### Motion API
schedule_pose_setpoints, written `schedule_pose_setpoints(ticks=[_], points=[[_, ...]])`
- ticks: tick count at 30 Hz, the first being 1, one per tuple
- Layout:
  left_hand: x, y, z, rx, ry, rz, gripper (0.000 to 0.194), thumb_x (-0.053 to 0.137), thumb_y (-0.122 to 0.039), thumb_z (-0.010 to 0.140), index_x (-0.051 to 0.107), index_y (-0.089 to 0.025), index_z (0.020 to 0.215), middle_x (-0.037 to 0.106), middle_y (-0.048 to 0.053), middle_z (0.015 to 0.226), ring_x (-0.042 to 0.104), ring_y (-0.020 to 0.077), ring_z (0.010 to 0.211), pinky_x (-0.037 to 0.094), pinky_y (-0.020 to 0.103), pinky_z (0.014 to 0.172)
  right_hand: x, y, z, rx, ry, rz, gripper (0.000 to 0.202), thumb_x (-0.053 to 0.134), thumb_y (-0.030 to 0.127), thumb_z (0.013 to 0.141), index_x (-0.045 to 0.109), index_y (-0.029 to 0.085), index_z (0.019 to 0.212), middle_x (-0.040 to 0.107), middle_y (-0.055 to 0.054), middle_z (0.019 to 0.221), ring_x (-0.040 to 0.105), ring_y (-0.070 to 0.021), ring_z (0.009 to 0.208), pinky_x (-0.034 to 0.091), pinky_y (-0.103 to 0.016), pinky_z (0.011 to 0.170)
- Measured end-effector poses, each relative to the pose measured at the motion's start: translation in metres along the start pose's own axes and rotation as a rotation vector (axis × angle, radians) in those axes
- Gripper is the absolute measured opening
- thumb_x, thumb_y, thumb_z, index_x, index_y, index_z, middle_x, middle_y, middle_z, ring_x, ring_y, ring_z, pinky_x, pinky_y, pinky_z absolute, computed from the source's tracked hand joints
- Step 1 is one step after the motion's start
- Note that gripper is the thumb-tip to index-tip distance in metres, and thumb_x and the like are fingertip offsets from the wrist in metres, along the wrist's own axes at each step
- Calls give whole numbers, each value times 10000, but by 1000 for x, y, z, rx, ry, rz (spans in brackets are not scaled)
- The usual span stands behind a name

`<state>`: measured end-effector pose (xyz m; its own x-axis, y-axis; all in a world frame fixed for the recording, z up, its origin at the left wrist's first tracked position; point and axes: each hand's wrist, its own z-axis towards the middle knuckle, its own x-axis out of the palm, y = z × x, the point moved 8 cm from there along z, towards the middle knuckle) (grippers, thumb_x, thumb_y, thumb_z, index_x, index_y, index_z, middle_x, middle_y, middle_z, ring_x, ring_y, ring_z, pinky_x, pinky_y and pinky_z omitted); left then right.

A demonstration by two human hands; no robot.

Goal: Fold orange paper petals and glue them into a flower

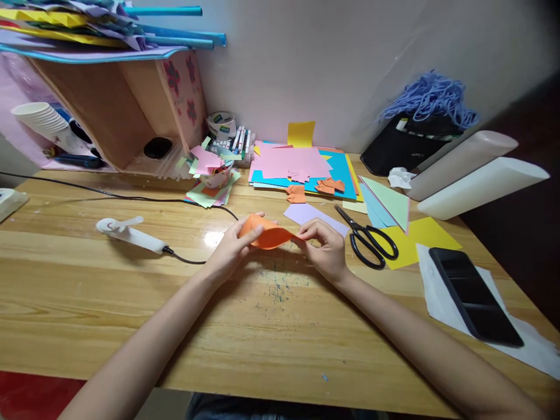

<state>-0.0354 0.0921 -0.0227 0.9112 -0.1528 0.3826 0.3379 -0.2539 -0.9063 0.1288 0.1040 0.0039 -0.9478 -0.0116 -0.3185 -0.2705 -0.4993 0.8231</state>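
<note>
An orange sheet of paper (273, 234) is bent over into a loop between my hands, a little above the wooden table (245, 338). My left hand (238, 240) grips its left side, thumb on the near face and fingers behind. At the right end, the thumb and fingers of my right hand (326, 245) pinch the paper where its layers come together. Just behind the sheet lie a lilac piece of paper (312, 217) and two small folded orange paper pieces, one (296, 193) left of the other (329, 186).
Black-handled scissors (367, 239) lie right of my right hand, near yellow paper (420, 242) and a phone (475, 294). A corded white glue gun (131, 233) rests at left. Stacked coloured paper (301, 160), a cup of scraps (214, 172) and a cardboard box (188, 99) stand behind.
</note>
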Motion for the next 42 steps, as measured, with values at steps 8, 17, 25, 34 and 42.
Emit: schedule_pose_setpoints(ticks=[8, 17, 25, 34, 42], points=[[-16, -1, 4, 86, -104, 322, 407, 633, -338, 701, 528, -147, 1045, 613, 91, 1064, 588, 203, 939, 479, 306, 795, 13, -21, -1, 383, 95, 321, 241, 587, 410, 759, 445, 215, 756, 514, 35, 628, 535, -110, 501, 437, -217, 424], [0, -29, -13, 459, -251, 1044, 440, 618, -280, 717, 469, -188, 1121, 526, 115, 1118, 492, 225, 1049, 396, 395, 886, -2, -3, -29, 322, 192, -123, 203, 487, 236, 822, 672, 206, 901, 687, -55, 911, 624, -186, 790, 481, -288, 667], [58, 0, -27, 533, 266, 1505, 201, 538, -335, 792, 533, -199, 939, 599, 44, 984, 546, 199, 925, 190, 514, 1025, -1, -26, -45, 575, 333, -55, 256, 578, 335, 751, 679, 164, 913, 674, -41, 714, 603, -154, 591, 475, -266, 563], [48, 2, -21, 509, 307, 1489, 260, 352, -223, 893, 603, -162, 864, 622, 73, 853, 573, 169, 798, 445, 301, 713, -6, -29, -35, 445, 467, -94, 242, 669, 364, 682, 670, 189, 850, 585, 3, 650, 520, -120, 586, 401, -248, 546], [20, 4, -3, 343, 106, 1234, 238, 473, -316, 846, 621, -167, 734, 587, 39, 787, 538, 139, 723, 414, 258, 656, -3, -21, -29, 232, 369, -349, 208, 492, 312, 846, 575, 183, 705, 530, -20, 753, 501, -135, 680, 389, -269, 632]])
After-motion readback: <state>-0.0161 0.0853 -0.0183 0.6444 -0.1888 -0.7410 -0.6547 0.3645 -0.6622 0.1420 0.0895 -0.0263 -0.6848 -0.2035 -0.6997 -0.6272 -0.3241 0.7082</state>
